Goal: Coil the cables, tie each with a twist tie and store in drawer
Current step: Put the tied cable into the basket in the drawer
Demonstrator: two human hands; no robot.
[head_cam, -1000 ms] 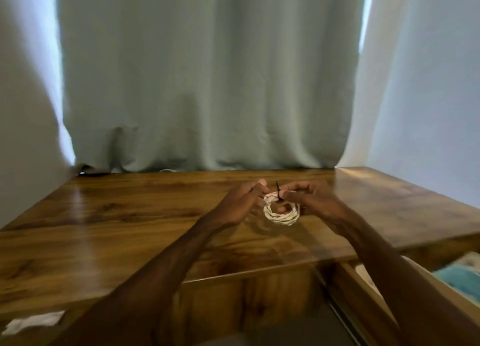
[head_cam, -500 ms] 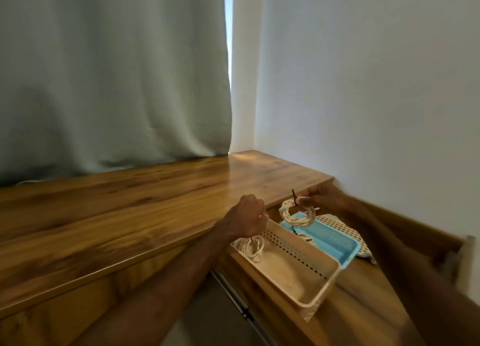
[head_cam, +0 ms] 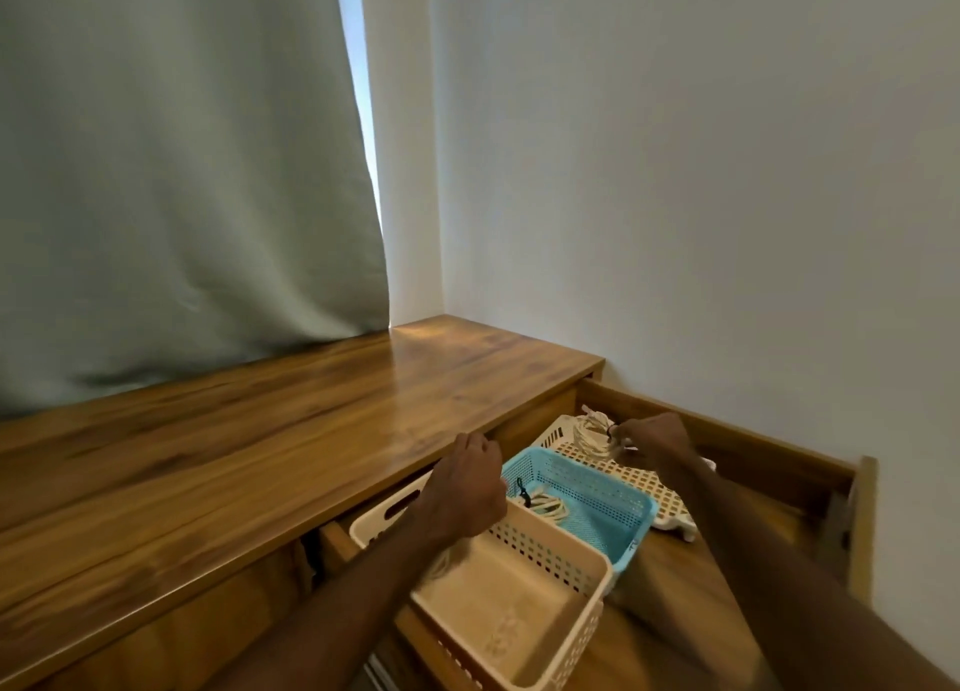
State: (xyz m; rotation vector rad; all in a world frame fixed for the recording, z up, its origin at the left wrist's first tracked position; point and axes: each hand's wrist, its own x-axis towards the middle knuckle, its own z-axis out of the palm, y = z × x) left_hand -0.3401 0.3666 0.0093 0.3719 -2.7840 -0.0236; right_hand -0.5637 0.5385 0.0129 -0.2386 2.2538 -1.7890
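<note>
Desk (head_cam: 311,430) with open drawer (head_cam: 727,440) holding three baskets.
Over the beige basket (head_cam: 545,547) the left hand (head_cam: 467,490) is curled; whether it grips anything I cannot tell. Over the white basket (head_cam: 670,493), beyond the blue basket (head_cam: 592,477), the right hand (head_cam: 653,440) pinches the tied coil (head_cam: 588,438).

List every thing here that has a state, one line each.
Drawer: pulled open.
Right hand: pinches the held coil at its black tie, over the white basket.
Left hand: fingers curled, nothing seen in it, above the beige basket.
Blue basket: holds one stored coil, tied.
Curtain: drawn, gap at its right edge.
</note>
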